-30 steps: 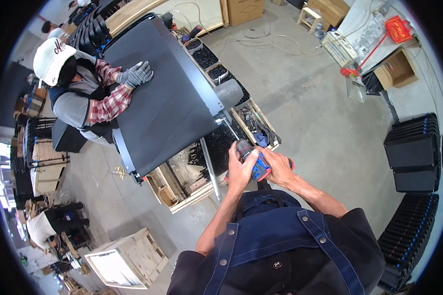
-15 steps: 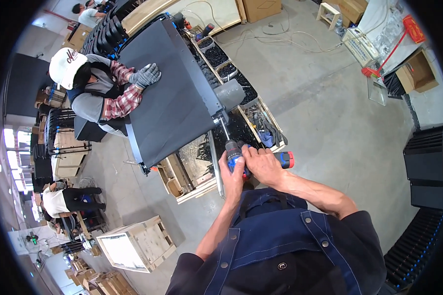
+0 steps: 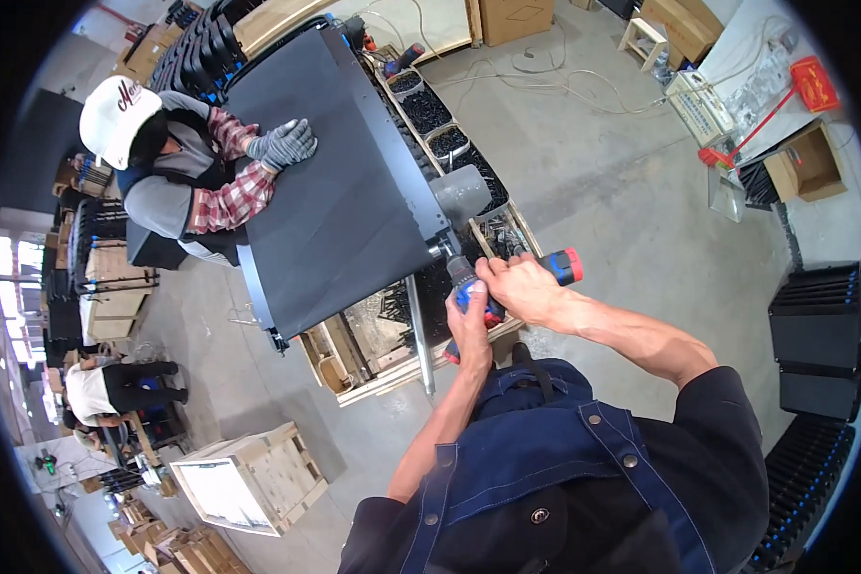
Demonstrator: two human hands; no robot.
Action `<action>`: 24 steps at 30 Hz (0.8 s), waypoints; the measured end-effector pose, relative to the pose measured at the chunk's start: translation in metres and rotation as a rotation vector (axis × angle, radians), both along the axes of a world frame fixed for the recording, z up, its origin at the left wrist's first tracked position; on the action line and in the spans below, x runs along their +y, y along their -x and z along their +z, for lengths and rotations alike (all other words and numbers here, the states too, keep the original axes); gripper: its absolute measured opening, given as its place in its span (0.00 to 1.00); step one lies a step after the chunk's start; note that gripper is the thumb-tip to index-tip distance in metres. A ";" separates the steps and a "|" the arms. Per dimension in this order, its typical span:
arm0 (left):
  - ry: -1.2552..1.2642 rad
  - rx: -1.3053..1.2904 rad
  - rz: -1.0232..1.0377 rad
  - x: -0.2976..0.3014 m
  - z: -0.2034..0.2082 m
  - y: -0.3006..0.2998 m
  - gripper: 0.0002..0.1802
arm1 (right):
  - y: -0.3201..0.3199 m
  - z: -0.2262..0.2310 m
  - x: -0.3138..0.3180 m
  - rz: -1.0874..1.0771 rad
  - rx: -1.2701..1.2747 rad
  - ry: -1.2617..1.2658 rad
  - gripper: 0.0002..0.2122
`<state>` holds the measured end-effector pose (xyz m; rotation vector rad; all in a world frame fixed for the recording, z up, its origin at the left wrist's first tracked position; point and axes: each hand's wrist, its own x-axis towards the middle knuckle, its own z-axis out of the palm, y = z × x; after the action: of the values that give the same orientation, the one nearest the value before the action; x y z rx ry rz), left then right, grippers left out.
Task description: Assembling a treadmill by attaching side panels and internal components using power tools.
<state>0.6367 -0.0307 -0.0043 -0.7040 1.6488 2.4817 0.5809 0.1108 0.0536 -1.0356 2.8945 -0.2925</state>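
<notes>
Both of my hands are closed on a blue and black cordless drill (image 3: 465,285). My left hand (image 3: 470,328) wraps the drill's body behind the chuck. My right hand (image 3: 524,290) grips the handle, with the red-ended battery (image 3: 562,266) sticking out to the right. The drill's front end is at the near right corner of a large flat black panel with a metal side rail (image 3: 383,134); whether the bit touches a fastener there is hard to see. A grey cylinder (image 3: 461,192) juts from that rail. Below the corner, a metal bar (image 3: 419,335) slants toward me.
Across the panel a co-worker rests gloved hands (image 3: 285,145) on it. Bins of black hardware (image 3: 426,112) line the bench's right side. A wooden crate (image 3: 253,478) stands on the floor at lower left. Cables (image 3: 584,86) cross the floor beyond the bench.
The drill and both hands have shifted slightly right and up in view, and the drill's front end is now closer to the panel's corner. The co-worker's hands stay on the panel.
</notes>
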 end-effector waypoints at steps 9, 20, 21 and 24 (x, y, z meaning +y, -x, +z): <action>0.252 0.013 -0.077 0.001 0.028 0.004 0.41 | -0.007 -0.007 -0.002 -0.128 -0.179 0.113 0.38; -0.154 -0.003 -0.008 -0.007 0.027 0.005 0.30 | 0.013 0.043 -0.014 0.039 -0.146 -0.135 0.30; -0.132 0.001 -0.034 -0.010 0.028 0.005 0.32 | 0.012 0.040 -0.016 0.039 -0.146 -0.136 0.30; -0.073 0.006 -0.076 -0.023 0.031 0.005 0.36 | 0.004 0.028 -0.020 -0.009 -0.192 -0.117 0.29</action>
<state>0.6312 -0.0538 0.0268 -0.6148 1.5475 2.4794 0.5774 0.0909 0.0820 -0.9218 2.7101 -0.2073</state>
